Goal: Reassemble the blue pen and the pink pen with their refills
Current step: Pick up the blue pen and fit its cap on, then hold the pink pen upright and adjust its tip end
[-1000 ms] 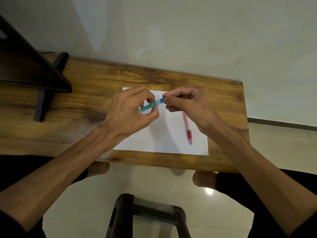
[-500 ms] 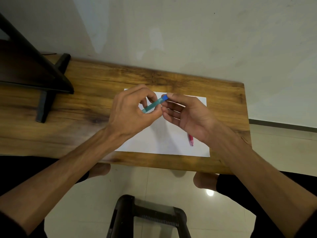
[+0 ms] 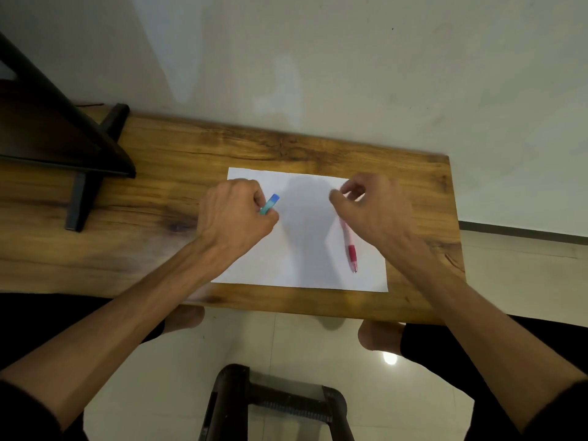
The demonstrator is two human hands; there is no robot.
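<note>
From the head camera, looking down, a wooden table point(image 3: 318, 154) runs across the middle of the picture with a white sheet of paper point(image 3: 305, 249) lying flat on its right half. Both of the person's bare forearms reach in from the bottom corners to the paper.

The left hand point(image 3: 235, 214) sits over the paper's left edge, knuckles up, with its fingers curled tight round the blue pen point(image 3: 269, 203). Only the pen's upper end shows, a teal barrel with a blue tip, poking out from between thumb and fingers and slanting up to the right. The rest of it is hidden inside the fist, so how much of the pen is put together cannot be told.

The right hand point(image 3: 369, 205) hovers over the paper's right part, well apart from the left hand and from the blue pen. Its thumb and forefinger are curled towards each other near the paper's far edge; something small and pale may sit between the tips, but it is too blurred to tell whether they pinch anything.

The pink pen point(image 3: 349, 246) lies flat on the paper just below the right hand, running nearly straight towards the person, red grip and tip at the near end. Its far end passes under the hand's heel; whether they touch cannot be told.

A dark stand point(image 3: 79, 198) occupies the table's left end, and a black stool frame point(image 3: 273, 399) shows on the tiled floor below
</note>
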